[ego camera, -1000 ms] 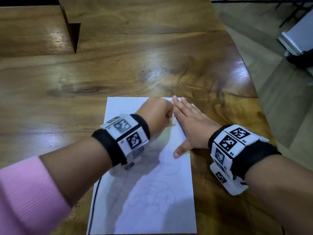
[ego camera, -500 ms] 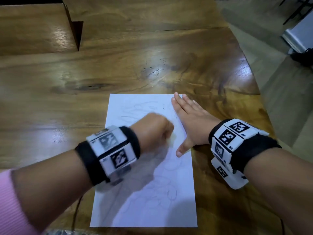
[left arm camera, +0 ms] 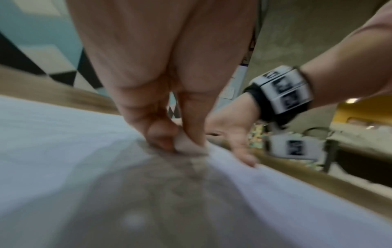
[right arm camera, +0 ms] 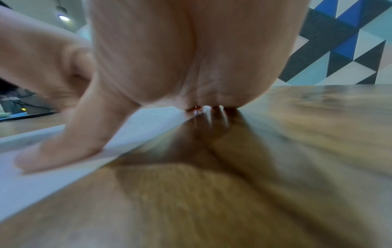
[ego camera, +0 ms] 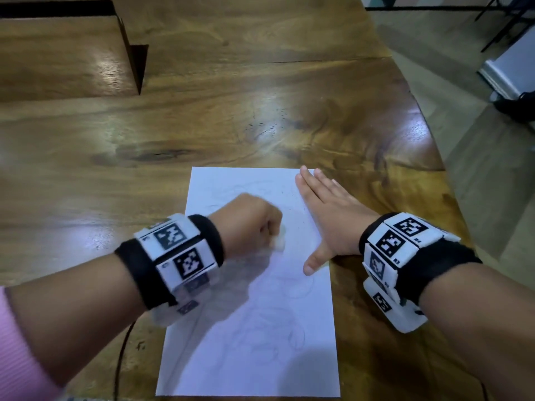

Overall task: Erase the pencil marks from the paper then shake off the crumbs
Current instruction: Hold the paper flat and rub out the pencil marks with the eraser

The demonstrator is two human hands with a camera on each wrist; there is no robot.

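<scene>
The paper (ego camera: pixel 252 328) lies lengthwise away from the person on the desk (ego camera: pixel 202 125). The left hand (ego camera: pixel 249 224) pinches an eraser (ego camera: pixel 279 243); the right hand (ego camera: pixel 330 215) presses flat, fingers (ego camera: pixel 312 186) together.

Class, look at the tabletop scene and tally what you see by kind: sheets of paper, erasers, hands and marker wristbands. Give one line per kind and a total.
Sheets of paper: 1
Erasers: 1, pinched in the left hand
Hands: 2, left hand and right hand
Marker wristbands: 2, left wristband and right wristband
Total: 6
</scene>
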